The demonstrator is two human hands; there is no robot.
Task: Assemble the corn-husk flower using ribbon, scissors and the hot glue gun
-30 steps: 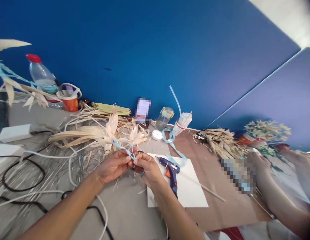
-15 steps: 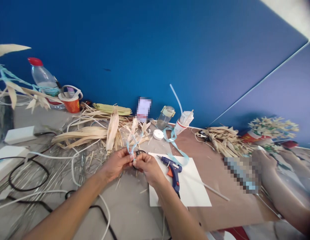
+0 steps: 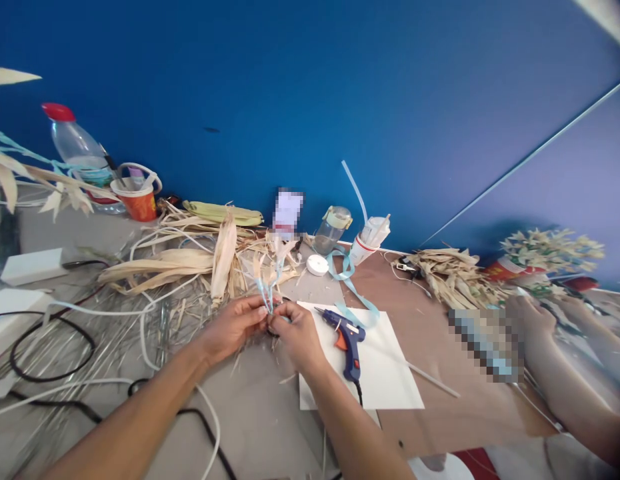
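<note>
My left hand (image 3: 243, 322) and my right hand (image 3: 296, 328) meet over the middle of the table, fingers closed on a small sprig (image 3: 270, 291) of dried husk pieces with light blue wrapped stems. The sprig stands upright, its husk tips pointing away from me. What the fingertips pinch at its lower end is partly hidden. Just right of my right hand a blue glue gun (image 3: 348, 341) with an orange trigger lies on a white sheet (image 3: 390, 373). A light blue ribbon (image 3: 360, 310) trails across the sheet's far edge from near a white roll (image 3: 317, 265).
Dried corn husks (image 3: 160, 270) and wires (image 3: 115, 333) cover the left side. Behind stand a red-capped bottle (image 3: 75, 143), an orange cup (image 3: 140, 203), a phone (image 3: 289, 212), a jar (image 3: 333, 227) and a white cup (image 3: 363, 248). A co-worker's hands (image 3: 533, 320) are at right.
My right fingers have shifted slightly on the sprig's stem, and the sprig stands a little straighter. The view has moved slightly. Both hands keep hold.
</note>
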